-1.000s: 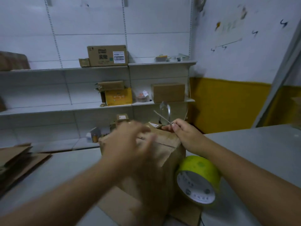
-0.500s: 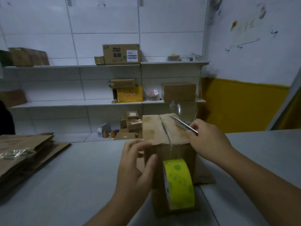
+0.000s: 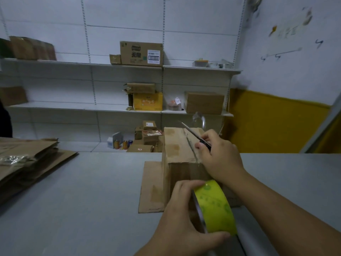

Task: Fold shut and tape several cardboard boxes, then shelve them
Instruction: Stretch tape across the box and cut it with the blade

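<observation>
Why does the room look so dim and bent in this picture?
Head view: lighting is dim and bluish; the wide lens bows the shelves and wall edges; the left hand and tape roll up close look oversized and slightly soft; far boxes are soft too.

A brown cardboard box (image 3: 181, 145) stands upright near the middle of the grey table (image 3: 92, 191), its top flaps folded shut along a centre seam. A yellow-green tape roll (image 3: 215, 207) stands on edge just in front of it.
</observation>
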